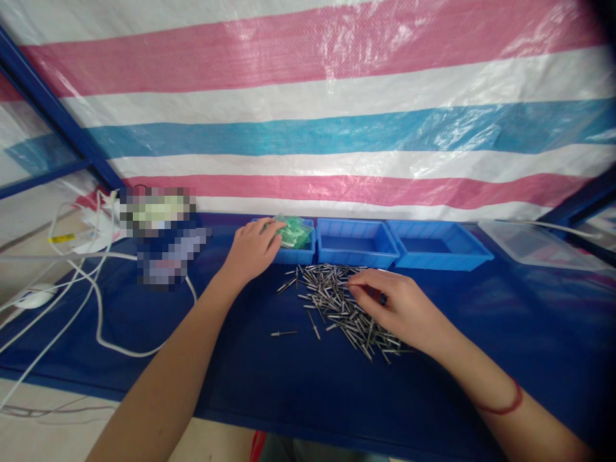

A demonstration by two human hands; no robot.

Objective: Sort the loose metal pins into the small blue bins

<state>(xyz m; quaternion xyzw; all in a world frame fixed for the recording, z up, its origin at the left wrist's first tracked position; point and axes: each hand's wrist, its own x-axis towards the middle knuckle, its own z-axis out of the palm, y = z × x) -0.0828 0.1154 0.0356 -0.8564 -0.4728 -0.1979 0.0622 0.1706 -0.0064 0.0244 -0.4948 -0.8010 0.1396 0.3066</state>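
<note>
My left hand (pixel 255 249) is at the left blue bin (pixel 289 258), its fingers spread and the fingertips on or just over the green plastic bags (pixel 294 232) inside. Whether the fingers touch the bags is hard to tell. On the blue table lies a loose pile of metal blind rivets (pixel 332 295). Over the right part of that pile is my right hand (pixel 397 305), thumb and forefinger pinched together among the rivets. What sits between those fingertips is too small to make out. One single rivet (pixel 283 333) lies apart, in front of the pile.
Beside the left bin stand a middle blue bin (pixel 356 253) and a right blue bin (pixel 440 256). A clear plastic lid (pixel 534 244) lies at the right. White cables (pixel 99 308) and a white mouse (pixel 36 296) are at the left. Striped sheeting (pixel 327 138) hangs behind the table.
</note>
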